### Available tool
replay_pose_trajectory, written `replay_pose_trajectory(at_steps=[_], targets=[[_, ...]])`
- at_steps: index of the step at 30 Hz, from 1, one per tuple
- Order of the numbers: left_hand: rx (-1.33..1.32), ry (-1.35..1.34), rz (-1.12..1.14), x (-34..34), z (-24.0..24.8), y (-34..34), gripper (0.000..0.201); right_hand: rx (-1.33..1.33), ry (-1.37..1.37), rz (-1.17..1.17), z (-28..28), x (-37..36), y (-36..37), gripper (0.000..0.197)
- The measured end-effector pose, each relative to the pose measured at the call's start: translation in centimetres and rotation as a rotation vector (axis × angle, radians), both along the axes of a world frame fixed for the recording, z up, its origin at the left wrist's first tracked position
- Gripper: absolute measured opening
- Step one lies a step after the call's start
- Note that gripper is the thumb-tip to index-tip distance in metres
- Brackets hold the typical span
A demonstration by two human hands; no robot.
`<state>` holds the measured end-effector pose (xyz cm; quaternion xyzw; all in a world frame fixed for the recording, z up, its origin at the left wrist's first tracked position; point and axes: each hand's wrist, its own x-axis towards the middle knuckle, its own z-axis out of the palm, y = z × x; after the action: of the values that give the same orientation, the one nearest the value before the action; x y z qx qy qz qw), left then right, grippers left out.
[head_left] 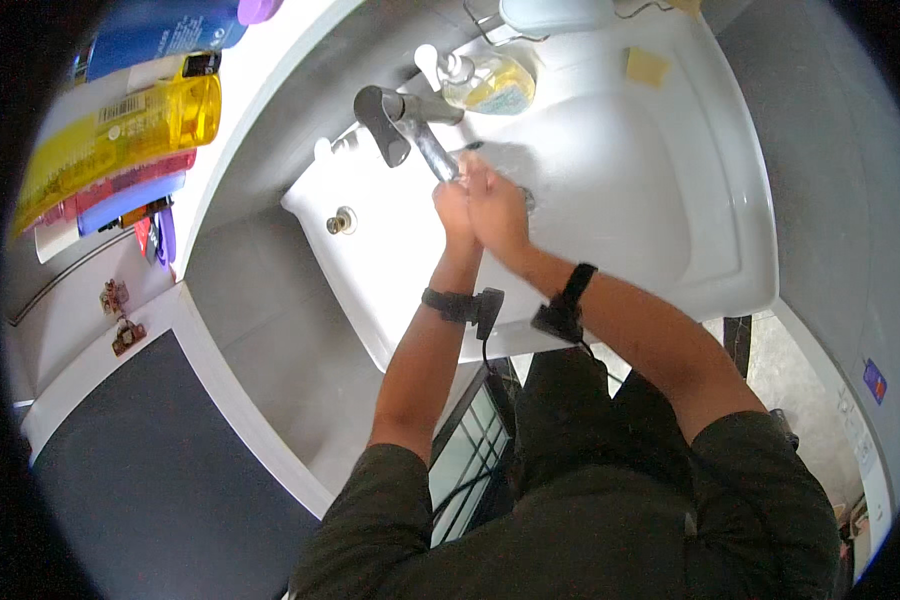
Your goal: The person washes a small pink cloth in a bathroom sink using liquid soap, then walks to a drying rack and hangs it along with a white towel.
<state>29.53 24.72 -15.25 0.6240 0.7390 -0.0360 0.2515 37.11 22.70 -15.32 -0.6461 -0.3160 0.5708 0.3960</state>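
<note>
My left hand [455, 212] and right hand [500, 215] are pressed together right at the end of the faucet spout [433, 153], over the white washbasin [625, 210]. My fingers are drawn in close and folded against each other; I cannot tell whether anything small lies between them, nor can I make out a clear stream of water.

I take this to be a rub or rinse. To do it well, I should let palms, backs, thumbs and the gaps between fingers each get a turn below the spout, wrists low over the bowl so drips land inside it, and the wrist straps out of the splash. Knocking my knuckles on the metal seems the likeliest slip.

Counting up: two hands; two black wrist straps, one on the left [452, 305] and one on the right [567, 303]; one faucet with one lever handle [380, 125]; one washbasin; one clear pump bottle [492, 85] of yellowish liquid behind the faucet; one yellow sponge [647, 67] on the far rim; one round metal fitting [341, 221] left of the faucet. On the shelf at left, one yellow bottle [135, 118] and one blue bottle [165, 42] stand out; the rest overlap too much to count.
</note>
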Motion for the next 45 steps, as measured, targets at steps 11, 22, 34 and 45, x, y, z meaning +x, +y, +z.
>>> replay_pose_trajectory(at_steps=[11,22,34,45], targets=[[0.032,-0.986,0.945,0.8,0.4,-0.7,0.037,-0.264,0.054,0.042,-1.3,1.7,3.0,0.047],[-0.211,-1.314,1.035,0.3,3.0,-1.2,0.046,-0.187,0.517,-0.085,-4.1,3.2,2.2,0.054],[-0.045,-1.333,0.87,0.0,3.9,-2.0,0.033,-0.216,0.814,0.16,-1.8,4.7,0.7,0.047],[-0.02,-1.332,0.811,-0.3,2.3,-3.4,0.029,-0.29,1.048,0.016,-1.9,5.2,-1.3,0.041]])
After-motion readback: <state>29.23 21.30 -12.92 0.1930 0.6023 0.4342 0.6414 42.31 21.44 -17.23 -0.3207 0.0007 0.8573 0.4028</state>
